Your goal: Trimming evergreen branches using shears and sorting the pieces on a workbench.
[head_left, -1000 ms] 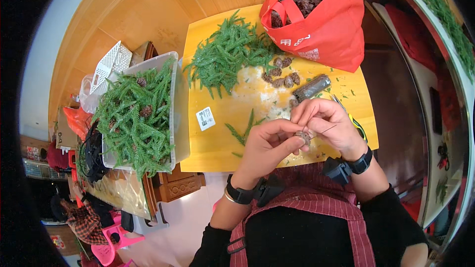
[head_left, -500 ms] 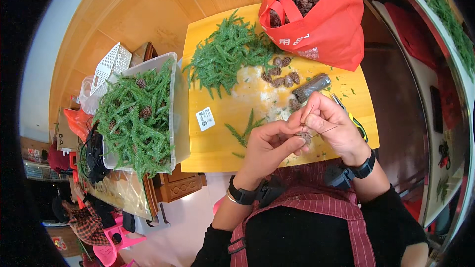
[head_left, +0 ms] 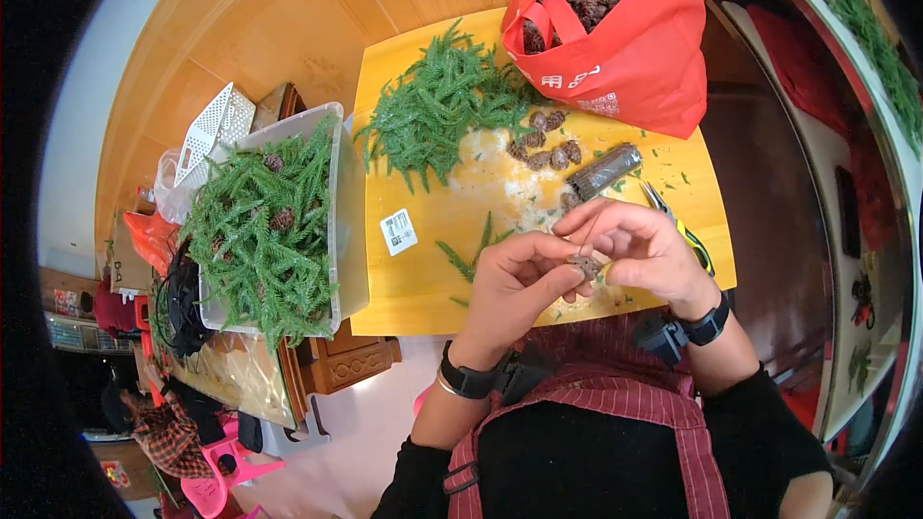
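Between the thumb and fingers of my left hand is a small brown pine cone, held over the near edge of the yellow table. My right hand pinches a thin brown wire that rises from the cone; its fingertips are close to the cone. Just beyond my hands lies a bundle of dark wires in a clear wrapper. Several loose pine cones are scattered past it. A green artificial pine sprig rests left of my hands, partly behind the left one.
Pliers with yellow-black handles lie at the right edge. A red bag full of pine cones stands at the back. Green sprigs are heaped at far left. A clear plastic bin holds sprigs with cones. A white label lies nearby.
My right hand has shifted its grip on the wire, its fingers opening out and the thumb moving nearer the cone. The left hand keeps the cone in almost the same place.
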The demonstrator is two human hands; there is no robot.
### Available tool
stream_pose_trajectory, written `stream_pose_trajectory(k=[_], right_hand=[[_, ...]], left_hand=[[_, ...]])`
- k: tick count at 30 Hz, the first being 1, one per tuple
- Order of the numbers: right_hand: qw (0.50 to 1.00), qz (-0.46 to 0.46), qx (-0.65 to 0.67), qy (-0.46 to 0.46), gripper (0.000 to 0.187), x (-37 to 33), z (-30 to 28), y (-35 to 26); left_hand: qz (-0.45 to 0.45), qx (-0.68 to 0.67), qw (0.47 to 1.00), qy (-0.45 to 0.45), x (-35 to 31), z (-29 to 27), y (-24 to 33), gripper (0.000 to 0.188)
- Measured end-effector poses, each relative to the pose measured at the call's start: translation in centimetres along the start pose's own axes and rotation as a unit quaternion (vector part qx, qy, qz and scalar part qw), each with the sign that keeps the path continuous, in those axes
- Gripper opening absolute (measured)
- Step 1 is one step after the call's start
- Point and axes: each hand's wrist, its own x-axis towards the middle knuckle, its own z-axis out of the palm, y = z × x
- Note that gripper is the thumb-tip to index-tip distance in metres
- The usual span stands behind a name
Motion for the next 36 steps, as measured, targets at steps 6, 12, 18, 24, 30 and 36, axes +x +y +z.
stream_pose_trajectory(k=[6, 12, 18, 24, 30, 36], right_hand=[[0.999, -0.007, -0.042, 0.013, 0.014, 0.2, 0.0, -0.3], [0.997, -0.037, -0.065, 0.018, 0.007, 0.2, 0.0, 0.1], [0.994, -0.053, -0.078, 0.046, 0.007, 0.0, 0.6, -0.3], [0.991, -0.083, -0.077, 0.072, 0.010, -0.4, 1.0, 0.2], [0.964, -0.131, -0.210, 0.096, 0.009, -0.3, 1.3, 0.1], [0.960, -0.073, -0.230, 0.140, 0.008, -0.4, 1.9, -0.6]], left_hand=[[-0.015, -0.015, 1.000, -0.009, 0.0, 0.2, 0.1, 0.014], [-0.009, 0.004, 1.000, -0.011, -0.1, 0.3, 0.2, 0.015], [0.014, 0.002, 1.000, 0.000, -0.1, 0.5, 0.1, 0.015], [0.033, -0.010, 0.999, 0.002, -0.1, 0.8, 0.3, 0.015], [0.063, 0.023, 0.997, 0.037, 0.0, 1.1, 0.0, 0.017], [0.216, 0.294, 0.929, 0.056, 0.7, 1.1, -0.2, 0.019]])
